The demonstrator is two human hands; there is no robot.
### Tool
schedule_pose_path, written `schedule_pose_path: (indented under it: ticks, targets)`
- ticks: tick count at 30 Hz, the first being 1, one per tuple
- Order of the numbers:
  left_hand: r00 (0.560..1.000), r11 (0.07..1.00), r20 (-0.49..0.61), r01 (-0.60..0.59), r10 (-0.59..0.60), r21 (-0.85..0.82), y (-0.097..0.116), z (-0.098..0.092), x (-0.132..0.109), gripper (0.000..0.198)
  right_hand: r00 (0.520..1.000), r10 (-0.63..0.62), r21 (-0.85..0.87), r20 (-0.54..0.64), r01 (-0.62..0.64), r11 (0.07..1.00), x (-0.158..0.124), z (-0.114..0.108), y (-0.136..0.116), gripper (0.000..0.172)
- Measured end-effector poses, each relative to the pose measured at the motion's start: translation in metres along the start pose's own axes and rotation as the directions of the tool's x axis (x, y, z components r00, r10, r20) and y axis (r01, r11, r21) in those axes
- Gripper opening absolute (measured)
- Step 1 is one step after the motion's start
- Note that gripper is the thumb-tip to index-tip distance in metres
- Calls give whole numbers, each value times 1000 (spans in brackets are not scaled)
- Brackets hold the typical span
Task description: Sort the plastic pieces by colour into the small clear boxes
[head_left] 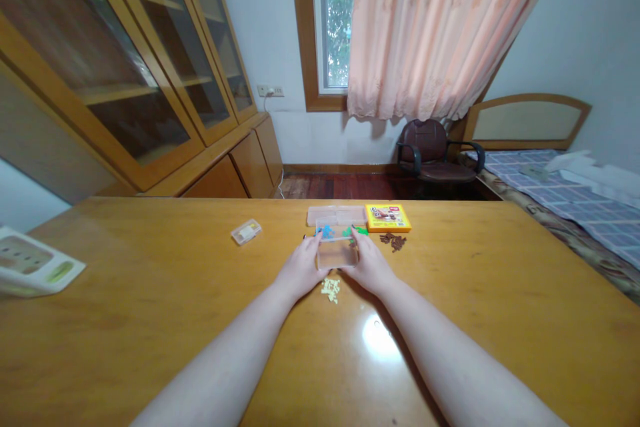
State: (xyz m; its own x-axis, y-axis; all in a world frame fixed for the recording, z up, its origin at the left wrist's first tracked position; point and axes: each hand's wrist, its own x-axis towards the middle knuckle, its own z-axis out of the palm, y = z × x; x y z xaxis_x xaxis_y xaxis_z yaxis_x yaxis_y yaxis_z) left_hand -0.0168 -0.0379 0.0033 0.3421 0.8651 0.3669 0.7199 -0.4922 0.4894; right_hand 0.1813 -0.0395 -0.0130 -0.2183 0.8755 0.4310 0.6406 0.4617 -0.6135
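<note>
My left hand (303, 265) and my right hand (369, 260) grip a clear plastic box (337, 255) from its two sides, tilted up over the table. Through and behind its clear wall show small blue pieces (326, 232) and green pieces (356, 232). Just nearer to me than the box lies a loose pile of pale yellow pieces (331, 289). Brown pieces (394, 241) are heaped to the right of my right hand. Behind the box, a flat clear plastic tray or lid (336, 215) lies beside a yellow printed box (389, 218).
A small clear case (247, 231) lies left of my hands on the wooden table (175, 333). At the far left edge stands a white plastic object (37, 263). Beyond the table are a glass-door cabinet (165, 67), an office chair (435, 150) and a bed (575, 180).
</note>
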Motion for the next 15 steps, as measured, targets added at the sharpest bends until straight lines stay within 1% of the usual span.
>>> schedule_pose_path:
  ticks: [4,8,12,15]
  targets:
    - [999,999,-41,-9,10,31,-1,-2,-1,72,1000,4,1,0,-4,1000,0,-1,0,89]
    - [995,993,-102,-3,16,122,-2,-4,-1,71,1000,9,2,9,-9,1000,0,-3,0,88]
    - [995,979,-97,-10,30,202,-1,-6,-1,69,1000,16,-5,26,-15,1000,1,-2,1,87]
    - [994,980,-105,-4,26,201,-2,-5,-1,71,1000,-1,6,25,0,1000,1,-2,2,85]
